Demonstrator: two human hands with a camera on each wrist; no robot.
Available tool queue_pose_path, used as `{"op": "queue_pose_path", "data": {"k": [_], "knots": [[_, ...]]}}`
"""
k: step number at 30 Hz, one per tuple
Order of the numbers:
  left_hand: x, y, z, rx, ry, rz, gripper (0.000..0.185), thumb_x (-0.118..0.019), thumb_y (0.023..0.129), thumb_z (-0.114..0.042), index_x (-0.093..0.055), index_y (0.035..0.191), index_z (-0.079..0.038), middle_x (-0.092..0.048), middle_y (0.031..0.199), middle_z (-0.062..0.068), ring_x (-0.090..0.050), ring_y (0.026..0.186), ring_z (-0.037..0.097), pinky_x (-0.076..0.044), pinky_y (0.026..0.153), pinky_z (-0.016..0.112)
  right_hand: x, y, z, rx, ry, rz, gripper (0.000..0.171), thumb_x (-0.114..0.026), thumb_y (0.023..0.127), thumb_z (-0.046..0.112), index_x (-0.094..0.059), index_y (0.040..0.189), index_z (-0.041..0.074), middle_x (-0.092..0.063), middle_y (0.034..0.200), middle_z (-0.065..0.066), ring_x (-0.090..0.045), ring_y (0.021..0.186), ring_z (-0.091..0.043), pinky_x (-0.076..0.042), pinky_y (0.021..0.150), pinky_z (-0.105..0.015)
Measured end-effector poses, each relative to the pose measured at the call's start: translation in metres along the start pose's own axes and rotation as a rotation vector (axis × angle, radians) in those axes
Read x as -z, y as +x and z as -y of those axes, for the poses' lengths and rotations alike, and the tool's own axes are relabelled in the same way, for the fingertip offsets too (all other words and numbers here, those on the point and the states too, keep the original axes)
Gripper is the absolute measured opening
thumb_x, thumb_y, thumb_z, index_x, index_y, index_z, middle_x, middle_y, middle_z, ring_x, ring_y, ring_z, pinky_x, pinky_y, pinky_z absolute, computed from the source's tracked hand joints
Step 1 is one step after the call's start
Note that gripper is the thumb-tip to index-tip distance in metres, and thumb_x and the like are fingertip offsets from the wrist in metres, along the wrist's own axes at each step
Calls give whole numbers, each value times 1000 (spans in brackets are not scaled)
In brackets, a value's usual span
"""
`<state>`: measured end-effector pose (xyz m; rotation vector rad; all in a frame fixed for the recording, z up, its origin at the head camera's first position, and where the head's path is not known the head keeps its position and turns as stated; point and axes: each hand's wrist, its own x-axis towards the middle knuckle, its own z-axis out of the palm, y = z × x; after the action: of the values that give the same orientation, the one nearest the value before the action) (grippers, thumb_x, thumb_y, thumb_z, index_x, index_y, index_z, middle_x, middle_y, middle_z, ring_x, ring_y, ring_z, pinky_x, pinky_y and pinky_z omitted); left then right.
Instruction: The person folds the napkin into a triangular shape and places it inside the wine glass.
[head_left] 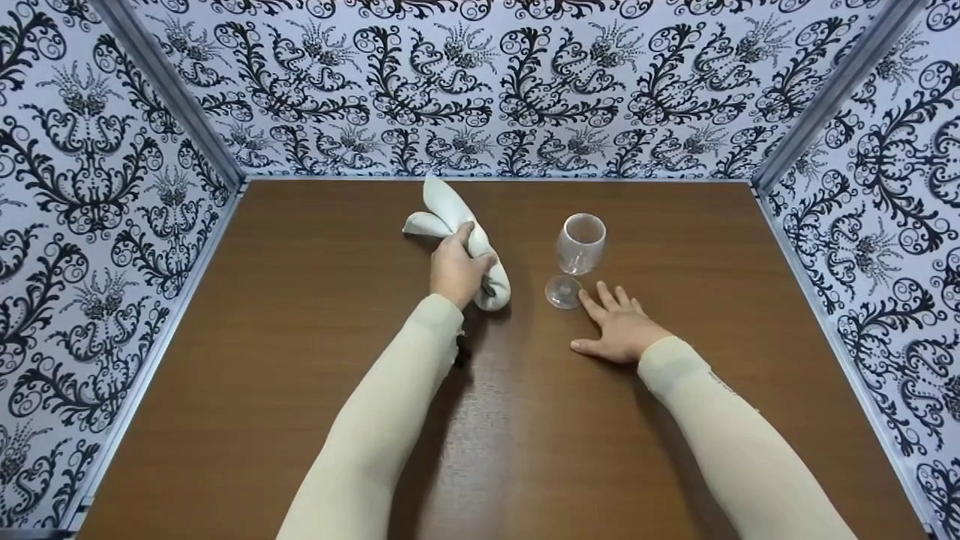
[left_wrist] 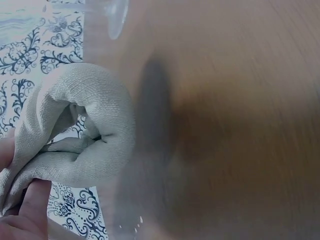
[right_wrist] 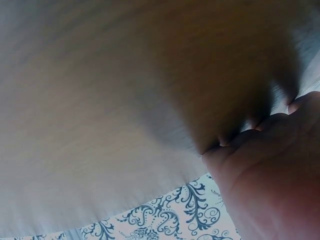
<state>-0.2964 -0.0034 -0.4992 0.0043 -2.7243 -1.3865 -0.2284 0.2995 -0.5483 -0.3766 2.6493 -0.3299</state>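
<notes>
A pale cloth napkin (head_left: 486, 281), rolled and folded with two pointed ends fanning toward the back wall, is gripped around its middle by my left hand (head_left: 456, 271). In the left wrist view the napkin (left_wrist: 107, 115) shows its rounded, looped end close over the tabletop, with fingers on either side of its other part. To the right stands a clear stemmed glass (head_left: 581, 247), upright on its round foot. My right hand (head_left: 621, 330) lies with fingers spread on the table just in front of the glass, one fingertip right at the foot's edge.
The brown wooden table (head_left: 315, 390) fills the booth floor. Patterned black-and-white walls (head_left: 480, 90) rise at the back and both sides, with metal framing (head_left: 172, 90) at the corners. Both forearms wear cream sleeves.
</notes>
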Motion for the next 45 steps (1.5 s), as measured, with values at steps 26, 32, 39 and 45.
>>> {"op": "queue_pose_path", "data": {"k": [26,32,39,45], "knots": [[23,-10,-66,-145,-311,-333,70,-86,88,-21,-58,151,-9,-67,132,19,-67,112,27,-56,98,34,2,-3,6,10,-4,-8,100,-57,97,72,-12,171,24,7,175,-27,7,159,-57,-3,126,-74],[21,-12,-87,-201,-390,-361,69,-87,88,-20,-59,150,-8,-66,124,18,-68,102,23,-58,90,26,1,-3,6,8,10,-1,96,-57,97,72,-12,171,28,9,175,-27,10,159,-57,0,125,-74],[16,-17,-112,-247,-527,-371,70,-87,87,-12,-58,150,-4,-63,121,21,-72,99,23,-60,85,20,2,-3,5,-3,18,12,97,-57,97,72,-10,171,30,10,175,-26,11,159,-56,0,126,-73],[5,-20,-129,-271,-582,-330,72,-86,88,-10,-55,152,-2,-62,123,22,-73,101,25,-60,86,19,1,-1,4,-5,22,21,98,-56,96,74,-10,170,31,11,175,-25,11,159,-55,1,126,-73]]}}
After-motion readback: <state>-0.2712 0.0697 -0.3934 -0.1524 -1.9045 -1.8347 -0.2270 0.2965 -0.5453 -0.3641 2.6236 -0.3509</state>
